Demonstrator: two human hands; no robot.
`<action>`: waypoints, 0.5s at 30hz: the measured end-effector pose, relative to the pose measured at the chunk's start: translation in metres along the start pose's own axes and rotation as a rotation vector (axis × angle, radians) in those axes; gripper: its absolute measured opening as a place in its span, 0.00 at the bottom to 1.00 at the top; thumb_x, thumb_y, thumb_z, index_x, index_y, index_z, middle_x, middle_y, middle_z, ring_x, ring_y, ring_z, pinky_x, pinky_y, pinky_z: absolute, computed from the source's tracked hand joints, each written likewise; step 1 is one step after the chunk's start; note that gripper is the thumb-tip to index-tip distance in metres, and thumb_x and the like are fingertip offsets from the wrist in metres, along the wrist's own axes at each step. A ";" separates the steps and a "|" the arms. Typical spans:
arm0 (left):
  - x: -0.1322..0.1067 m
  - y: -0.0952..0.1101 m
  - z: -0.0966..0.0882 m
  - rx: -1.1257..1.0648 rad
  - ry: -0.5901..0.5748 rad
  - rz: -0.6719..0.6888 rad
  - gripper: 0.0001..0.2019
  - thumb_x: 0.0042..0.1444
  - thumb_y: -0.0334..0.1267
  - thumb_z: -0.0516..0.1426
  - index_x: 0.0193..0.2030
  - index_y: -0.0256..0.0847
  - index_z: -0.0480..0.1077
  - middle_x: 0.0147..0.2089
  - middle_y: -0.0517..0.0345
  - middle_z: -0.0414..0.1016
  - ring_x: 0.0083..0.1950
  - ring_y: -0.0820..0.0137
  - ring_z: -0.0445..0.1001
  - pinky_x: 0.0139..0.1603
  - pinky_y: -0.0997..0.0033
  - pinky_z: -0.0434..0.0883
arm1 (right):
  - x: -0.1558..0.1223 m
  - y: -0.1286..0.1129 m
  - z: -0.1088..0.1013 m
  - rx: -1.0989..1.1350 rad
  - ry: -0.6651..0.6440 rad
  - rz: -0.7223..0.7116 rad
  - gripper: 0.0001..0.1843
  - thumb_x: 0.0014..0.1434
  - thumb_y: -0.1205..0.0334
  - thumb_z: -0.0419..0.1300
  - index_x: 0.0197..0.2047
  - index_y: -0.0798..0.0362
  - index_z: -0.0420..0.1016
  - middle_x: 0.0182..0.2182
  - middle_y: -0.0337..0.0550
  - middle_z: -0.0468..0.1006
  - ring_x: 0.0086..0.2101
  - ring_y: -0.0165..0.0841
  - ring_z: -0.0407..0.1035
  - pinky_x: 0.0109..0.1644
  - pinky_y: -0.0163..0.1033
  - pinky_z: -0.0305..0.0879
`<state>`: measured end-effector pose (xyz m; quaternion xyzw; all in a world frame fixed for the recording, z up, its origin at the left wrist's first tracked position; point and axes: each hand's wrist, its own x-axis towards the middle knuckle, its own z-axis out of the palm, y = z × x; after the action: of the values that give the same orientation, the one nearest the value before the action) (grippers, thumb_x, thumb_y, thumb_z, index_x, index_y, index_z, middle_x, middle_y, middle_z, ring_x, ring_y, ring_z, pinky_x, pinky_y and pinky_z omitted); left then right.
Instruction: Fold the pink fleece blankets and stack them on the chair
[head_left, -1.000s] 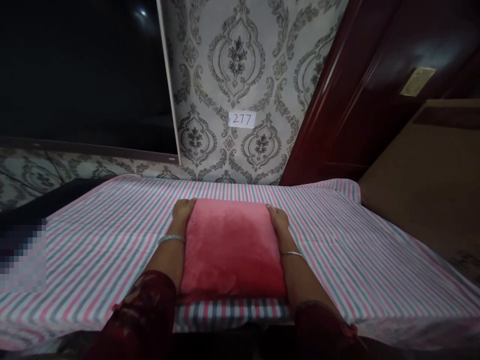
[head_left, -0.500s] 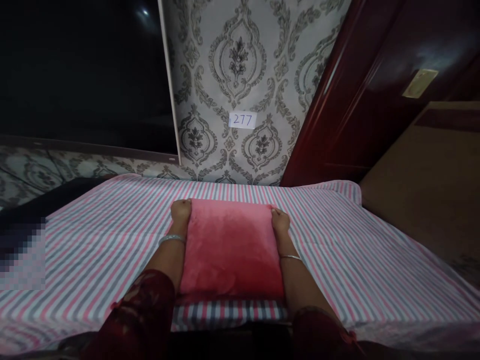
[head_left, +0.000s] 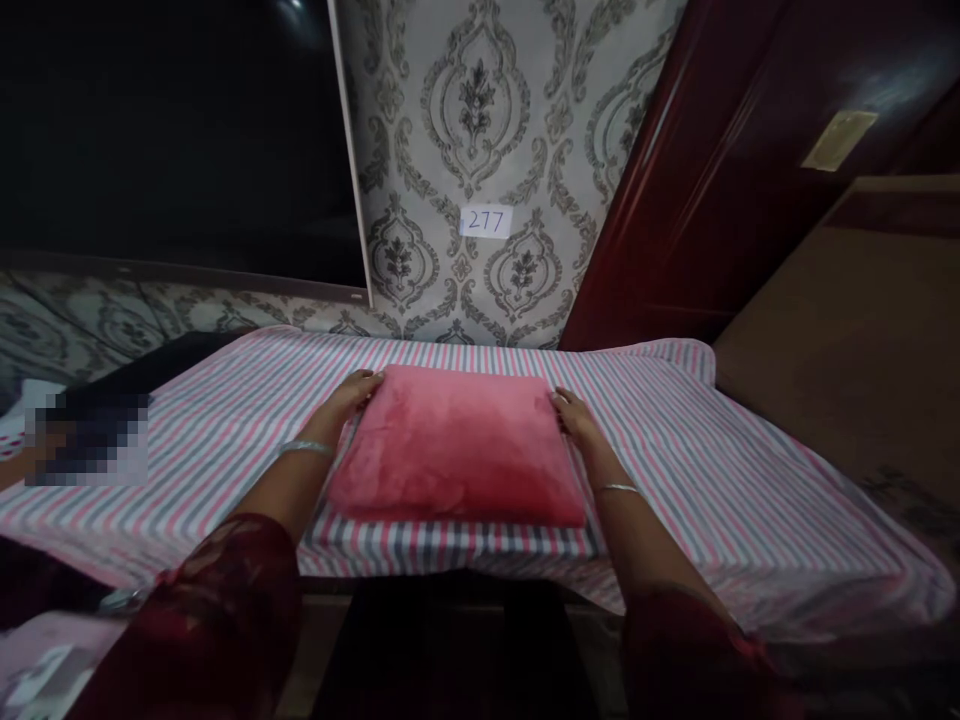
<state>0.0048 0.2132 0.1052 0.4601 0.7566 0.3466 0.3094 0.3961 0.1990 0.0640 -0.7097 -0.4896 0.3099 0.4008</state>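
Observation:
A square, red-pink plush cushion [head_left: 459, 445] lies flat on the striped cloth [head_left: 720, 470] in the middle of the head view. By its far left corner is my left hand [head_left: 352, 393], fingers loosely stretched and the tips at the corner. My right hand [head_left: 574, 412] rests beside the far right corner, its fingers apart and close to the edge. Neither hand grips the fabric. The underside of the cushion is hidden.
A large dark screen [head_left: 172, 140] hangs at the upper left. A paper label marked 277 [head_left: 486, 221] is on the patterned wall behind. Dark red wooden panelling [head_left: 675, 200] stands at the right. Another person's arm [head_left: 30, 455], partly pixelated, shows at the left edge.
My hands have let go of the cushion's far corners and opened, moving slightly outward. The cushion lies flatter and farther from me. Another person's arm has appeared at the left.

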 end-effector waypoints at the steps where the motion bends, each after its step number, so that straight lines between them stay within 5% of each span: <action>1: -0.014 -0.009 -0.006 -0.015 -0.026 0.010 0.20 0.62 0.48 0.56 0.56 0.39 0.73 0.39 0.54 0.80 0.36 0.67 0.78 0.34 0.71 0.73 | -0.012 0.007 -0.008 0.023 -0.028 0.009 0.31 0.66 0.55 0.51 0.69 0.58 0.62 0.39 0.50 0.82 0.35 0.36 0.77 0.40 0.39 0.72; 8: -0.117 -0.084 -0.028 -0.198 -0.134 0.101 0.21 0.50 0.52 0.65 0.47 0.42 0.77 0.48 0.52 0.82 0.53 0.58 0.77 0.48 0.69 0.75 | -0.107 0.067 -0.036 0.224 -0.257 -0.081 0.42 0.59 0.44 0.59 0.72 0.52 0.56 0.35 0.44 0.79 0.34 0.36 0.74 0.37 0.38 0.71; 12: -0.140 -0.095 -0.023 -0.307 -0.232 0.107 0.25 0.46 0.55 0.66 0.47 0.40 0.76 0.44 0.51 0.82 0.50 0.56 0.79 0.47 0.66 0.75 | -0.121 0.069 -0.033 0.113 -0.176 -0.206 0.45 0.54 0.47 0.63 0.70 0.56 0.60 0.38 0.46 0.80 0.37 0.39 0.74 0.43 0.42 0.71; 15: -0.141 -0.091 -0.016 -0.277 -0.143 0.119 0.22 0.46 0.51 0.66 0.44 0.39 0.76 0.42 0.52 0.82 0.48 0.57 0.79 0.44 0.68 0.75 | -0.116 0.065 -0.027 0.140 -0.028 -0.353 0.40 0.55 0.51 0.60 0.69 0.56 0.62 0.49 0.51 0.79 0.45 0.41 0.73 0.51 0.44 0.70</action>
<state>0.0027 0.0508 0.0615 0.4807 0.6489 0.4316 0.4020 0.4099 0.0697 0.0264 -0.5787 -0.5895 0.2779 0.4903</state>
